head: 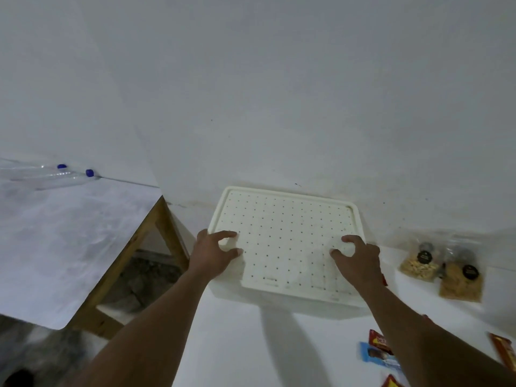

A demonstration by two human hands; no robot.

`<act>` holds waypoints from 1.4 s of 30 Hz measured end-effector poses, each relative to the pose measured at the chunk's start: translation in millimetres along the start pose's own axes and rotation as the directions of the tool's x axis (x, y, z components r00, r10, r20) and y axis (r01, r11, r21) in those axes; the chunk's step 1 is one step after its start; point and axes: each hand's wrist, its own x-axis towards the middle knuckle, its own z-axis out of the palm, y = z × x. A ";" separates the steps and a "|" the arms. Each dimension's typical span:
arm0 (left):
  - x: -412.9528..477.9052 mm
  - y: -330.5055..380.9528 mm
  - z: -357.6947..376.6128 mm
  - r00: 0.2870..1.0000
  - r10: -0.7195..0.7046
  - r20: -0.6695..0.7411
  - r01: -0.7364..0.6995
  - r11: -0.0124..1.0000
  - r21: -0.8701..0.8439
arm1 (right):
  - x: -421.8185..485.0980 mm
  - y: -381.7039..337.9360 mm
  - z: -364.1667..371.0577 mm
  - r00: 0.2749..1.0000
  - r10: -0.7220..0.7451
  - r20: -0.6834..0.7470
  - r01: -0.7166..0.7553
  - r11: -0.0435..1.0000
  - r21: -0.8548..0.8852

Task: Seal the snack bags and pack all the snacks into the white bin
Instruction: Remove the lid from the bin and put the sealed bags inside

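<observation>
To the right of the white plastic bin [284, 238] lie two clear snack bags [418, 263] of pale and tan crumbly food, each with a dark round label, one just beside the other. Nearer the person than the bin, to its right, a red snack bar [379, 342] overlaps a blue snack bar [375, 358]. An orange wrapper [504, 353] lies at the right edge of the view and a red wrapper corner [391, 382] at the bottom edge. Nothing lies between the hands and the bin.

The left hand [215, 254] grips the bin's left side, its forefinger and thumb curled onto the face dotted with small holes. The right hand [358, 262] grips the right side the same way, fingers bent onto that face. The bin is turned so that its holed face looks at the camera.

The bin's lower edge is at the white tabletop [265, 353], against a plain white wall [279, 93]. Left of the bin stands a wooden-legged table with a grey mottled top [55, 247], and clear plastic bottles with blue caps [64, 175] lie at its far edge.
</observation>
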 end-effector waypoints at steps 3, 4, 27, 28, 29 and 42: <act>7.8 -4.1 -1.4 1.000 0.020 -0.002 -0.020 0.998 -0.059 | 0.3 -4.6 2.1 0.998 0.008 -0.066 -0.011 0.999 -0.048; 7.8 -5.3 -1.6 0.999 0.029 -0.012 -0.030 0.997 -0.069 | -0.9 -6.3 2.0 0.996 -0.001 -0.092 -0.005 0.998 -0.061; -202.1 -38.7 -4.4 0.985 0.057 -0.166 -0.060 0.998 -0.016 | -177.4 82.9 -49.4 0.990 -0.115 -0.087 0.116 0.993 0.007; -215.1 -47.0 1.6 0.985 0.042 -0.166 -0.045 0.999 -0.013 | -188.6 93.8 -45.6 0.990 -0.110 -0.084 0.111 0.994 -0.001; -227.5 -55.5 8.0 0.985 0.029 -0.169 -0.031 0.999 -0.007 | -199.7 104.8 -41.5 0.990 -0.113 -0.084 0.112 0.994 -0.015; -311.8 -137.5 72.0 0.983 -0.184 -0.014 0.185 0.980 0.074 | -275.4 214.0 6.3 0.991 -0.007 0.130 0.021 0.994 -0.110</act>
